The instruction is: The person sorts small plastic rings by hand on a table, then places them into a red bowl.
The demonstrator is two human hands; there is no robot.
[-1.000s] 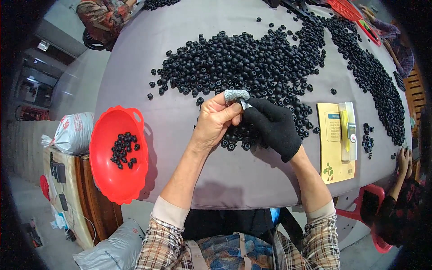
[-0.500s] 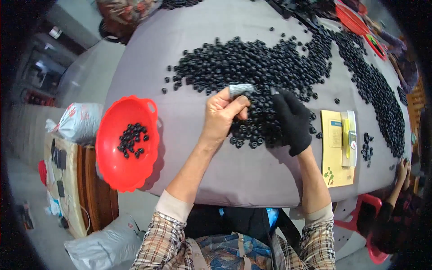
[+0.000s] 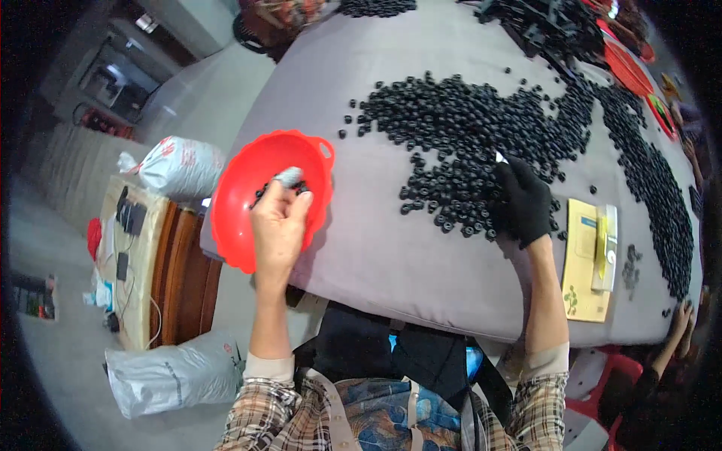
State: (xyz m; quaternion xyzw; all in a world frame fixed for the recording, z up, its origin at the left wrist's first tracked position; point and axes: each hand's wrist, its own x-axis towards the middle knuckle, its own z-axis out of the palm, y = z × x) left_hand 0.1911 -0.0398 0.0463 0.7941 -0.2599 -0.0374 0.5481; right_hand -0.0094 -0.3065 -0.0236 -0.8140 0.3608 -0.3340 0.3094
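Pieces, small black rounds with holes [image 3: 459, 113], lie in a broad heap toward the middle of the cloth-covered table [image 3: 376, 263], and a few more lie inside a red bowl [image 3: 235, 214] with a scalloped rim at the table's near left corner. The left hand [image 3: 277, 225], bare except for a grey finger cover [image 3: 289, 177], reaches over the bowl from its near side. Its fingers are curled loosely, thumb near the covered finger; blur hides the tips, so I cannot tell whether they pinch a piece or have parted from one.

The right hand [image 3: 524, 201], in a black glove, rests at the right side of the heap, fingers drawn together around a pale-tipped object [image 3: 501, 157]. Only the tip shows, pointing away from the person, so its full form cannot be told.

Beyond this hand, toward the table's near right corner, lies a yellow booklet [image 3: 577, 259] with a clear case [image 3: 611, 240] on it. Farther right, a long band of black rounds [image 3: 647, 180] follows the table's right edge; at its near end are another person's hands [image 3: 682, 329]. Dark strips [image 3: 538, 30] lie tangled toward the far edge. Off the left edge stands a white sack [image 3: 184, 169].
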